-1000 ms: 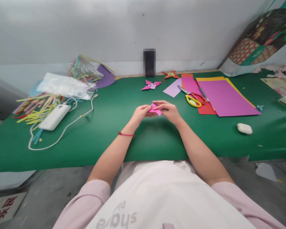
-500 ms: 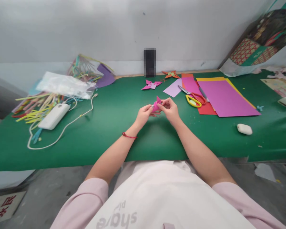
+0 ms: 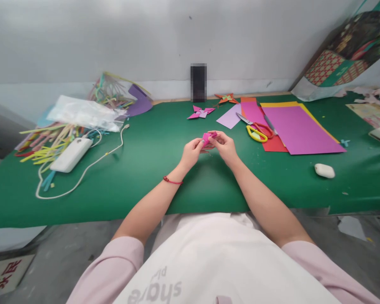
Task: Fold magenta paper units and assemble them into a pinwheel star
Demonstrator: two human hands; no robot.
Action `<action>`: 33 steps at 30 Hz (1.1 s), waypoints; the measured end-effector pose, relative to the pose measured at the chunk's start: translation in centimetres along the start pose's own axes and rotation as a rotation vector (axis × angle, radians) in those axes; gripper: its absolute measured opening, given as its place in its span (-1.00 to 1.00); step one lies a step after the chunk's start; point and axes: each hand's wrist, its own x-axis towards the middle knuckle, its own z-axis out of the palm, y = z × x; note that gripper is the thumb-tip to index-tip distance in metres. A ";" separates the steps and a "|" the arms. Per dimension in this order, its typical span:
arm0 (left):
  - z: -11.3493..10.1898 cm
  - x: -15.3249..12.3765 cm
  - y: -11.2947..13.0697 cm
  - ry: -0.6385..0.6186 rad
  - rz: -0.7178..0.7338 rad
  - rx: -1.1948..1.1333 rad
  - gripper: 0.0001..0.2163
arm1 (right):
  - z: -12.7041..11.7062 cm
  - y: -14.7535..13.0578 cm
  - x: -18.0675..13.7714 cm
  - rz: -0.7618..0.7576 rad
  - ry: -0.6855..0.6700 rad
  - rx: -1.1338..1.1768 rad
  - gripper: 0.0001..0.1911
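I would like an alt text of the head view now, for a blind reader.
A person's left hand and right hand hold folded pink paper at a green table. Beyond lie a pink star and an orange star; scissors and a purple sheet are to the right, coloured strips to the left.

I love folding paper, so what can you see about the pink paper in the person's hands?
The pink paper is small and bright pink, folded, with straight edges and angular flaps. It looks like plain paper. The left hand pinches it on one side and the right hand on the other, in front of the person, over the green tabletop. Fingers hide part of it, so I can't tell its whole shape.
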 end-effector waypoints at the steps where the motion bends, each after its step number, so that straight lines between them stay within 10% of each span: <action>1: 0.1 0.0 -0.1 0.005 0.015 0.008 -0.81 | 0.1 0.1 0.0 0.022 0.008 0.008 -0.65; 17: 0.8 -0.1 -1.3 0.105 0.174 0.016 -0.79 | 1.1 -0.2 -0.1 0.025 0.054 0.011 -0.56; 33: -0.1 0.1 0.3 0.001 -0.039 -0.036 -0.77 | 1.1 -0.8 -0.6 -0.037 -0.007 0.024 -0.63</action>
